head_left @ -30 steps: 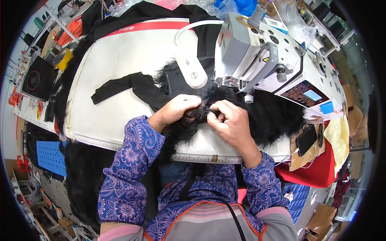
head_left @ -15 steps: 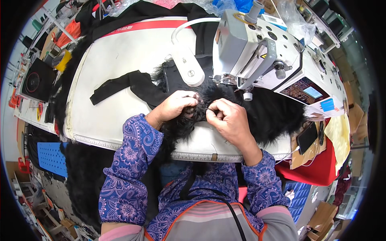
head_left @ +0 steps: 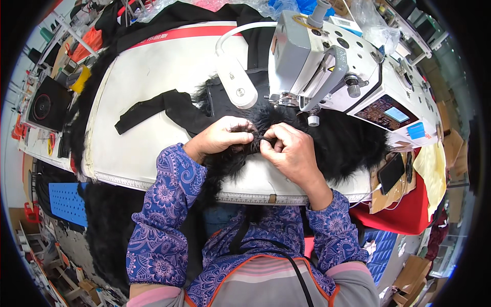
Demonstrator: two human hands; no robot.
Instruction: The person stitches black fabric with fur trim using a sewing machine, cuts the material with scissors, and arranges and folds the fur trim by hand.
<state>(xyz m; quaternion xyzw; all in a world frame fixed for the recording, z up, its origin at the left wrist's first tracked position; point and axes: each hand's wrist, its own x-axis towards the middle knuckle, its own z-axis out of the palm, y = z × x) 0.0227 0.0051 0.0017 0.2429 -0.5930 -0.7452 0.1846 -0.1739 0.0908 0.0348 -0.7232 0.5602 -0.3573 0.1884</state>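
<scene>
Black fur (head_left: 353, 146) lies across the white sewing table, bunched in front of the sewing machine (head_left: 327, 77). My left hand (head_left: 223, 137) is closed on the fur, thumb and fingers pinching its edge. Close beside it, my right hand (head_left: 290, 151) pinches the same fur between thumb and fingertips. The two hands almost meet, just nearer to me than the machine's needle area. A white lamp head (head_left: 238, 89) hangs over the fur behind my left hand. A strip of thin black cloth (head_left: 163, 105) joins the bundle from the left.
A measuring tape (head_left: 255, 198) runs along the table's front edge. A phone (head_left: 391, 173) with a white cable lies at the right, by a red cloth (head_left: 399, 217). At the left stand a black speaker (head_left: 48, 102) and a blue perforated panel (head_left: 68, 203). More fur hangs off the table's left side.
My left thumb has straightened toward my right fingertips, and the hands have drawn slightly closer together on the fur. The view has shifted a little; the machine and lamp stay put.
</scene>
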